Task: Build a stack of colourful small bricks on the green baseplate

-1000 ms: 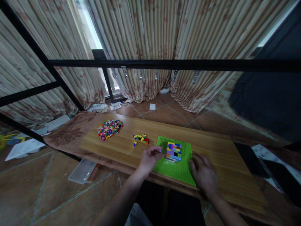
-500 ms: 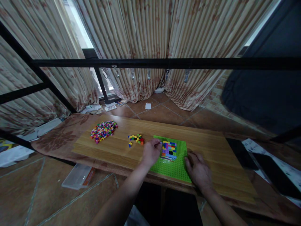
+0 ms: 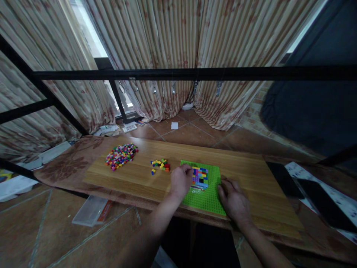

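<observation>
A green studded baseplate (image 3: pixel 208 203) lies on the wooden board, carrying a block of multicoloured toy bricks (image 3: pixel 200 178). At the left edge of these bricks is my left hand (image 3: pixel 180 180), its thumb and fingertips pinched together over the plate. Whatever sits in that pinch is hidden by the fingers. My right hand (image 3: pixel 235 199) rests at the plate's right edge, with thumb and curled fingers against it. Below the brick block, a shiny clear patch with a thin printed strip shows on the plate; I cannot make out what it is.
Left of the plate lies a small group of loose bricks (image 3: pixel 160 164), and farther left a large multicoloured brick pile (image 3: pixel 121 156). Dark flat devices (image 3: pixel 326 203) lie on the right. A clear plastic box (image 3: pixel 89 211) is on the floor. A black rail (image 3: pixel 167 74) crosses behind.
My left hand has shifted slightly up and rightward, its fingertips now over the bricks' upper left corner. My right hand keeps its place at the plate. The view has moved slightly.
</observation>
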Demonstrator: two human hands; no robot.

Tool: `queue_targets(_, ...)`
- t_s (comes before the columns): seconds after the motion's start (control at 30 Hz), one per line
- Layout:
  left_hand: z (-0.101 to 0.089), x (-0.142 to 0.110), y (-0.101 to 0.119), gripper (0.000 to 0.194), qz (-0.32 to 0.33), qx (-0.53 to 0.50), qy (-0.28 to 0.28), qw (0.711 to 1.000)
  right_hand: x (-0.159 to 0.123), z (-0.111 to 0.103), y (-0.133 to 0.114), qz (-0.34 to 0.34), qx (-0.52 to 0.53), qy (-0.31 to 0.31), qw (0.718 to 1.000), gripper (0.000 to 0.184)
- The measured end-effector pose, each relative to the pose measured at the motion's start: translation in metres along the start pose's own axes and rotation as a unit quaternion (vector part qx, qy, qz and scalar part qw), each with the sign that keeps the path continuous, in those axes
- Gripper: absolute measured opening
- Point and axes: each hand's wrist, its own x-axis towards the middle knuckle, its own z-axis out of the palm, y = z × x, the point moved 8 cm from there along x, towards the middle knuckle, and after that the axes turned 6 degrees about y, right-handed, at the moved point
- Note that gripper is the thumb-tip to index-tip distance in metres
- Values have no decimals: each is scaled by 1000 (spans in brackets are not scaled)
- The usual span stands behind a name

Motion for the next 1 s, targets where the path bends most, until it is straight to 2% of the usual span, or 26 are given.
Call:
queue_targets(0.27,4,8,-10,19,-44,-77,-29,996,0,1,0,5,-5,-10,1000,32)
queue_targets(0.43,9,12,-15,19,-51,-98,-34,993,1,2,2,7,-7,-15,1000,32)
queue_targets(1.0,26,20,-36,14,-104,-150,-22,983,0,1,0,6,-6,-17,1000,32)
